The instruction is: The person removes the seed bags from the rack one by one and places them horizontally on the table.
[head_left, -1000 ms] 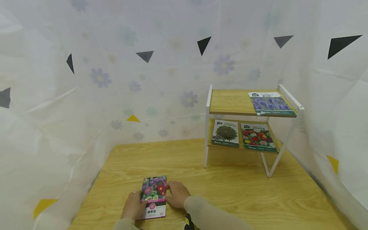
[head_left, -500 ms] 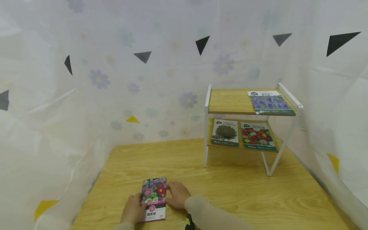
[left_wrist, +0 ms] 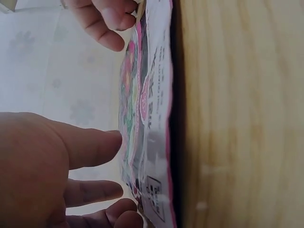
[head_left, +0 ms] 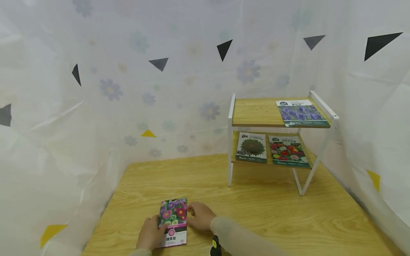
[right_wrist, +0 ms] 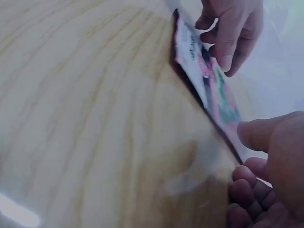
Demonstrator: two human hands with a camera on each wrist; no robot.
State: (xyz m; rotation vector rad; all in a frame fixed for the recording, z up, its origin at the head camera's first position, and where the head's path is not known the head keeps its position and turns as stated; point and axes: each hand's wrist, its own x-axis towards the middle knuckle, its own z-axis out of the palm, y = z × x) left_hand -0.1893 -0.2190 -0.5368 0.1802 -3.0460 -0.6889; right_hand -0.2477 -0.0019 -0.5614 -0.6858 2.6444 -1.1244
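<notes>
A seed packet, with a photo of colourful daisy-like flowers above a pink band and a white lower part, lies on the table near its front. At its left edge my left hand pinches it, thumb over the printed face and fingers by the edge, as the left wrist view shows too. My right hand rests beside the right edge, its fingers bent loosely with a narrow gap to the packet. In the right wrist view, the right thumb is close to the packet's corner. The packet's underside is hidden.
A two-tier rack with white legs stands at the back right. A purple-flower packet lies on its upper shelf. Below lie a green flower-head packet and a red-flower packet. White patterned sheeting surrounds the wooden table.
My right hand has drawn slightly off the packet's right edge. My left hand stays at the left edge. The packet lies nearly where it was; the view has shifted a little.
</notes>
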